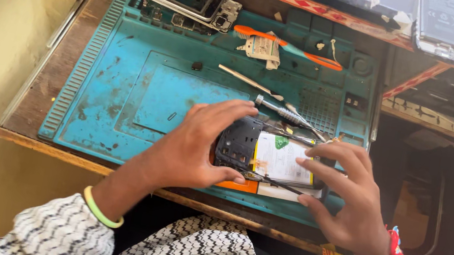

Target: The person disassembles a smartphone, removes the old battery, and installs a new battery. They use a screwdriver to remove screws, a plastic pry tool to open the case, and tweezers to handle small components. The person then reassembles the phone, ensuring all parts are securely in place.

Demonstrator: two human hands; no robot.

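The opened phone (271,157) lies back-up at the near edge of the teal mat (125,72) on the tabletop. The left hand (196,144) clamps its circuit-board end, fingers arched over; steadying it there seems wise. The right hand (345,195) pinches the battery end, a thin dark tool (285,186) under its thumb, wrist bent inward.

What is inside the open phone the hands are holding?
Inside the open phone you can see a white battery with a green sticker, and black parts at its left end. The left hand and right hand cover both ends, so the rest is hidden.
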